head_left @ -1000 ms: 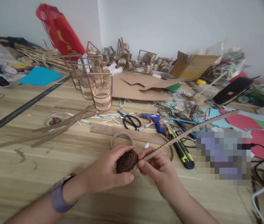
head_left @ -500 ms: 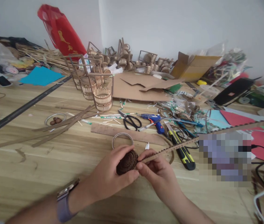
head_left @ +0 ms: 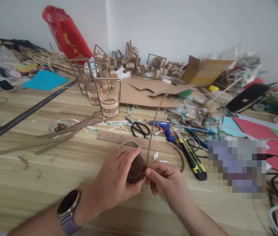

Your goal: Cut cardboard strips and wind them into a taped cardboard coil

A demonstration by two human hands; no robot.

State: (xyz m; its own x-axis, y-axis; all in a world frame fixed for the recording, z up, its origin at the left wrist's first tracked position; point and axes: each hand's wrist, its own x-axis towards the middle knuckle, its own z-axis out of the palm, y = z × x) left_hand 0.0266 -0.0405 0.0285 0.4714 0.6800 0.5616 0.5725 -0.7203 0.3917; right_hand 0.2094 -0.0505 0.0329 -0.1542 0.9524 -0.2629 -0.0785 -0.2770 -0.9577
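Observation:
A dark brown coil of corrugated cardboard strip [head_left: 136,169] is gripped in my left hand [head_left: 114,177], fingers curled over its left side. My right hand [head_left: 166,178] pinches the loose cardboard strip [head_left: 151,137] between thumb and forefinger at the coil's right edge. That free end rises away from me, seen nearly edge-on and blurred toward its tip. Just beyond my left fingers lies a pale ring [head_left: 130,143], partly hidden by the hand. A flat cardboard strip [head_left: 114,138] stretches behind it.
Black scissors [head_left: 140,128], a blue glue gun [head_left: 162,127] and a yellow-black utility knife [head_left: 191,157] lie beyond my hands. Slatted wooden buckets [head_left: 109,105] stand further back. Brown strips [head_left: 72,129] and a ring holding brown beads [head_left: 60,126] are on the left.
The loose strip has swung from pointing right to pointing up and away. My left wrist has rolled, bringing the watch face into sight, and the coil's spiral faces me more.

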